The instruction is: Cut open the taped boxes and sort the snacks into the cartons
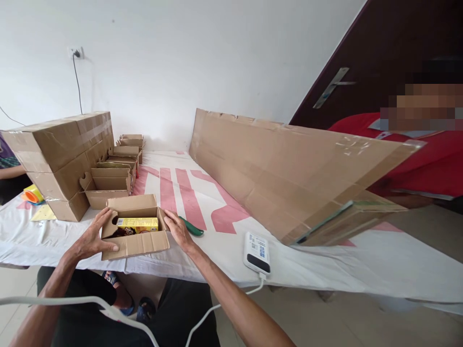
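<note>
A small open cardboard box sits near the front edge of the table, its long flaps spread to front and back. Inside lies a yellow and dark printed packet. At the box's left end is my left hand, with the thumb over the front flap and the fingers along the end. My right hand grips the right end, its fingers against the short flap. Just beyond that hand lies a green curved object, partly hidden.
Taped cartons form a wall at the left, with several open boxes beside it. A large cardboard panel stands to the right. A white device with a cable lies near the edge. A person in red is beyond the panel.
</note>
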Tool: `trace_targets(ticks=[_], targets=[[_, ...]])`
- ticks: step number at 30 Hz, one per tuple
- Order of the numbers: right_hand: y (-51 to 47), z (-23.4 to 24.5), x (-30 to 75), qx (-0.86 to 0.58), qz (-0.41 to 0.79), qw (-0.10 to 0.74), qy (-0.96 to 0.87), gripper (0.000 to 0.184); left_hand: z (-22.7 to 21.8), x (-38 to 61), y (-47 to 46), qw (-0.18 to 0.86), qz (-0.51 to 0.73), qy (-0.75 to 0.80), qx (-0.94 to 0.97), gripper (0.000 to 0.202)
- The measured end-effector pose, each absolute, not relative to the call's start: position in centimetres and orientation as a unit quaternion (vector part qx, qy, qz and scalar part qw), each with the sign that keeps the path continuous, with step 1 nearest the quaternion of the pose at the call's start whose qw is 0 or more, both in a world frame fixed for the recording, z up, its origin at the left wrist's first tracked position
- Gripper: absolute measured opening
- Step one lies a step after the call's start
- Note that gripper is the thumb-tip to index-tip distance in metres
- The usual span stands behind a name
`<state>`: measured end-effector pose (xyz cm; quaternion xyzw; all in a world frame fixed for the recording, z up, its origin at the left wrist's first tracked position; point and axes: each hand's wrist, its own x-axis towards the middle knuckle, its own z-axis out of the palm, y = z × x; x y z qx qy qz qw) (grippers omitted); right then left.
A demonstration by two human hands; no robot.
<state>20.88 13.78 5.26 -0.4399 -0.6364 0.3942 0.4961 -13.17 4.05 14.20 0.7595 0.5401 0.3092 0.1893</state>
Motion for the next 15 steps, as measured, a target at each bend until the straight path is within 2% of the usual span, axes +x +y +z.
trace_targets(ticks=[4,12,15], targets=[[14.4,6.3,21.3,-0.438,0.406,0.495,-0.632,0.066,13.7,-13.3,4.7,0.205,0.298,0.546,0.755,0.127],[16.1,6.2,22.1,-0.458,0.43,0.533,-0.567,0.082,14.7,-12.7,4.8,0.218,0.289,0.556,0.748,0.124],[16.5,5.8,22.4,-0.454,0.423,0.528,-0.58,0.082,15.0,-12.6,5.0,0.22,0.288,0.559,0.746,0.125]])
